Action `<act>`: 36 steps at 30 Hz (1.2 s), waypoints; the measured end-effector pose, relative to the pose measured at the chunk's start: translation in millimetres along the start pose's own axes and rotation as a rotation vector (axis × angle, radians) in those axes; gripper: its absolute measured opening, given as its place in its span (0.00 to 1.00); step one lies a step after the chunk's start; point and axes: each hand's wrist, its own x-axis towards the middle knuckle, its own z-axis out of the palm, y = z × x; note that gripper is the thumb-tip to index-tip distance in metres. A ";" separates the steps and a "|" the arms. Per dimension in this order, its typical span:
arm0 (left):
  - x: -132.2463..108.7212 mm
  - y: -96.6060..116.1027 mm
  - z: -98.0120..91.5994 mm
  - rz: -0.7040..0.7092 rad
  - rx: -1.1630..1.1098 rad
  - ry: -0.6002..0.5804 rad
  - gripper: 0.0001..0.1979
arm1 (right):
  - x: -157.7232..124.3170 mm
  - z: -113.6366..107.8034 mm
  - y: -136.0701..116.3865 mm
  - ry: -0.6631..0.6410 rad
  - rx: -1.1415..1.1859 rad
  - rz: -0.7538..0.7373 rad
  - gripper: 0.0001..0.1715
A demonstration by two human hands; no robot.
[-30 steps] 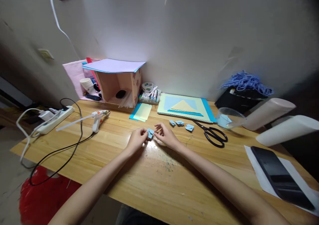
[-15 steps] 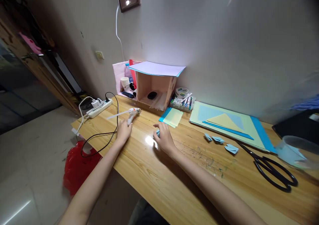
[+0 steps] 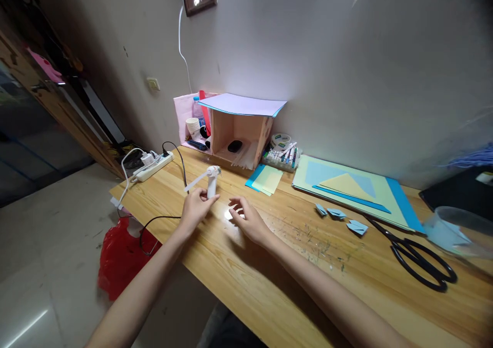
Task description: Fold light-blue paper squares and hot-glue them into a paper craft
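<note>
My left hand [image 3: 196, 209] is closed around the handle of a white glue gun [image 3: 211, 183], lifted a little over the table's left part. A whitish glue stick [image 3: 195, 182] sticks out of its back, and its nozzle points away to the right. To the right, my right hand [image 3: 250, 220] hovers above the wood with curled fingers. The folded blue paper piece it held half a second ago is hidden by the fingers now. Farther right lie several folded light-blue paper pieces [image 3: 336, 213] and large black scissors [image 3: 419, 260].
A cardboard box [image 3: 265, 137] under a lilac sheet [image 3: 242, 104] stands against the wall. Markers [image 3: 287, 158], small paper sheets [image 3: 269, 179] and a coloured paper stack [image 3: 396, 199] lie along the back. A power strip [image 3: 154, 168] sits left; a clear tub [image 3: 442, 230] stands right.
My left hand has raised the glue gun and brought it rightward, turning it more upright; its cord moved along. My right hand has shifted slightly left, and the blue paper in it no longer shows.
</note>
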 end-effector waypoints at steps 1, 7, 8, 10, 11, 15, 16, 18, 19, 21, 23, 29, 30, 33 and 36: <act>-7.2 6.4 2.5 0.022 -0.006 -0.021 0.17 | 0.4 0.6 -0.1 0.003 0.082 0.020 0.21; -53.2 42.0 37.1 0.227 0.136 -0.073 0.05 | 0.2 2.1 -6.5 0.152 0.226 0.011 0.24; -61.1 47.4 44.4 0.258 0.178 -0.070 0.06 | -2.3 0.0 -8.7 0.194 0.211 0.025 0.22; -77.9 57.8 55.6 0.269 0.236 -0.074 0.09 | -10.6 -8.1 -12.1 0.230 0.193 0.057 0.17; -86.9 62.5 58.3 0.263 0.246 -0.101 0.11 | -16.3 -14.0 -12.5 0.224 0.192 0.073 0.15; -120.4 72.3 42.7 0.296 0.128 -0.372 0.13 | -45.3 -45.0 -1.3 0.187 0.198 0.129 0.16; -124.3 71.8 33.9 0.290 0.097 -0.488 0.13 | -52.9 -53.0 4.3 0.188 0.205 0.137 0.17; -120.4 67.9 16.7 0.285 0.030 -0.701 0.16 | -66.5 -67.2 16.4 0.198 0.226 0.128 0.19; -111.7 64.8 10.6 0.278 -0.001 -0.774 0.16 | -71.8 -73.0 22.1 0.198 0.240 0.123 0.19; -81.9 56.8 7.9 0.216 -0.075 -0.881 0.15 | -78.6 -82.1 30.8 0.191 0.279 0.125 0.19; -43.0 46.4 18.5 0.144 -0.089 -0.709 0.13 | -80.3 -88.1 36.0 0.193 0.329 0.132 0.20; 34.0 10.6 70.9 0.165 0.057 -0.337 0.12 | -73.2 -98.7 45.5 0.267 0.379 0.138 0.15; 37.9 7.5 75.1 0.180 0.052 -0.335 0.11 | -72.6 -100.1 47.4 0.264 0.378 0.136 0.15; 44.0 5.8 80.5 0.232 0.032 -0.353 0.07 | -72.4 -103.1 52.3 0.239 0.389 0.136 0.18; 48.2 9.0 84.1 0.268 0.011 -0.370 0.06 | -73.4 -104.1 55.1 0.226 0.404 0.148 0.20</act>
